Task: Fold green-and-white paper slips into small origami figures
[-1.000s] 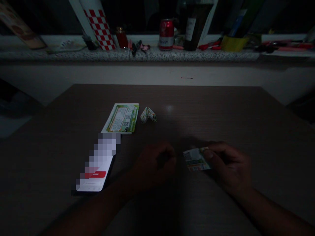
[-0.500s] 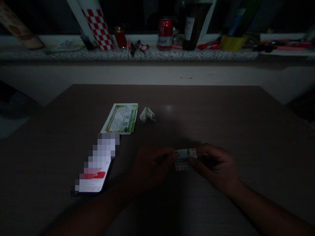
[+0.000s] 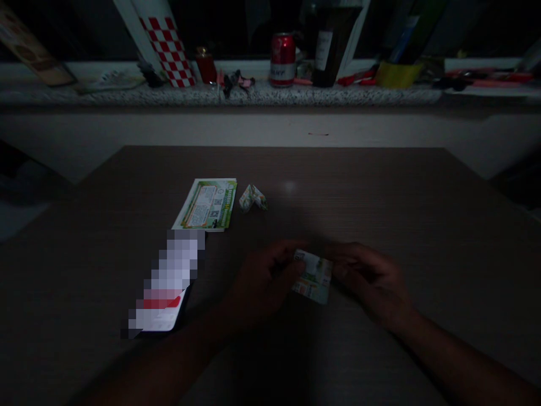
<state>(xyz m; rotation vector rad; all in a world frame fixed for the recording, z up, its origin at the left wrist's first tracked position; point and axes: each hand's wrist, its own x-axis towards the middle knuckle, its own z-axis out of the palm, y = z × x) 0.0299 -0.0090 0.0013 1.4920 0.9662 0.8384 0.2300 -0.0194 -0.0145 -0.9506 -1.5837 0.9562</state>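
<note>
My left hand [image 3: 268, 279] pinches a small folded piece of printed paper [image 3: 315, 273], its thumb lying over the paper's left side. Whitish, green and orange print shows on the upper face, with a crease across the middle. At the right edge of the paper, the curled fingers and thumb of my right hand [image 3: 372, 276] close on it; dim light hides the exact contact. Farther back on the table stands a small folded paper shape [image 3: 253, 198] with two pointed parts, printed in similar colours.
A stack of green printed sheets [image 3: 207, 204] lies left of the folded shape. Nearer me is a lit phone [image 3: 163, 316], partly blurred out. Behind the wooden table [image 3: 359, 186], a stone sill [image 3: 262, 97] carries a red can [image 3: 283, 59], a checkered tube [image 3: 167, 51] and a dark bottle [image 3: 327, 53].
The paper has turned and tilted, and more of its printed face now shows. My left thumb lies farther over it, while my right thumb has drawn back to its edge.
</note>
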